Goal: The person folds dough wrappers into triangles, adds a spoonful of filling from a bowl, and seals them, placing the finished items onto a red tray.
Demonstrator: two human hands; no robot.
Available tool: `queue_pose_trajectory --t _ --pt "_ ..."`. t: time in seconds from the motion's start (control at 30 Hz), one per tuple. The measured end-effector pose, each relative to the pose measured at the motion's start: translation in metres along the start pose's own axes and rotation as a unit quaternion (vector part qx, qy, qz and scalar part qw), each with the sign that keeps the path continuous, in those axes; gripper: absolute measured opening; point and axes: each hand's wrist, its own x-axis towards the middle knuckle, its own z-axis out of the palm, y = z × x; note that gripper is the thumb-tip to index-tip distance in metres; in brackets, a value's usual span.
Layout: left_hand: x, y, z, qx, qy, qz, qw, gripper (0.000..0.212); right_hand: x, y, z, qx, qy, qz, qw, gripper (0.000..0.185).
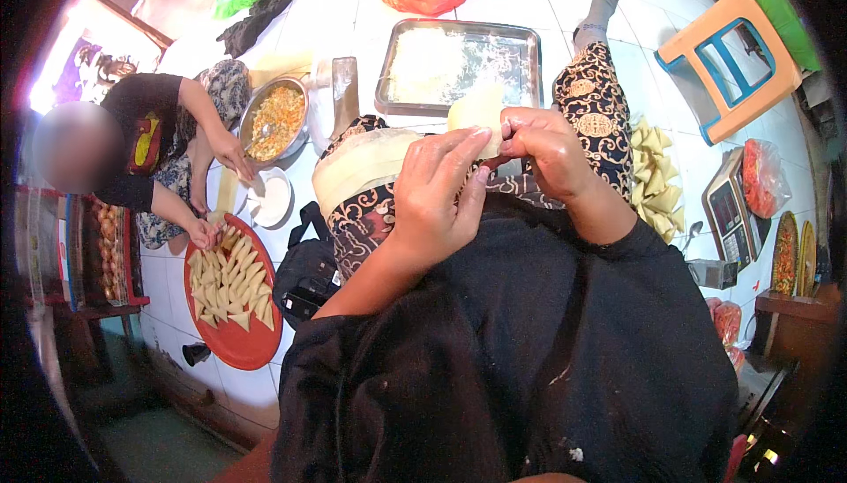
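Note:
Between my two hands is a pale yellow pastry wrapper (pixel 478 116), raised over my lap in front of the metal tray. My left hand (pixel 440 185) has its fingertips on the wrapper's lower left side. With thumb and bent fingers, my right hand (pixel 542 149) pinches its right edge. Pale dough strips (pixel 357 165) lie draped across my left thigh, close to the left hand. Past the wrapper stands the rectangular metal tray (pixel 458 111), with white shreds (pixel 423 63) heaped mostly on its left side.
At left a co-worker (pixel 142 145) handles dough over a red tray (pixel 248 351) of folded triangular pastries (pixel 231 278). Beside them is a metal bowl (pixel 306 122) of vegetable filling. Triangular pastries (pixel 655 178), a digital scale (pixel 731 208) and an orange stool (pixel 761 96) are at right.

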Motion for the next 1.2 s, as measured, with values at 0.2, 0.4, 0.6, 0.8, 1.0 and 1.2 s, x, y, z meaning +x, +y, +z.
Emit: queue_pose_trajectory --t 0.2,0.4,0.6,0.8,1.0,1.2 --pt "0.002 -0.007 0.003 -0.024 0.022 -0.005 0.999 0.027 -0.001 0.004 0.004 0.012 -0.023 0.005 1.000 0.007" --pt "0.002 -0.007 0.003 -0.039 0.009 -0.017 0.999 0.023 -0.002 0.005 0.004 0.000 -0.043 -0.022 0.999 0.003" --pt "0.006 -0.005 0.004 -0.052 0.013 -0.018 0.998 0.020 -0.001 0.005 0.004 -0.070 -0.041 -0.079 0.994 0.005" --pt "0.009 -0.004 0.007 -0.070 0.030 -0.052 0.996 0.013 0.002 0.013 0.002 -0.149 -0.016 -0.128 0.980 0.008" --pt "0.010 -0.004 0.004 -0.111 0.026 -0.120 0.986 0.008 0.000 0.009 0.003 -0.152 -0.022 -0.117 0.981 0.009" --pt "0.007 -0.006 0.007 -0.140 0.013 -0.150 0.979 0.007 0.000 0.012 0.004 -0.166 -0.011 -0.100 0.981 0.010"
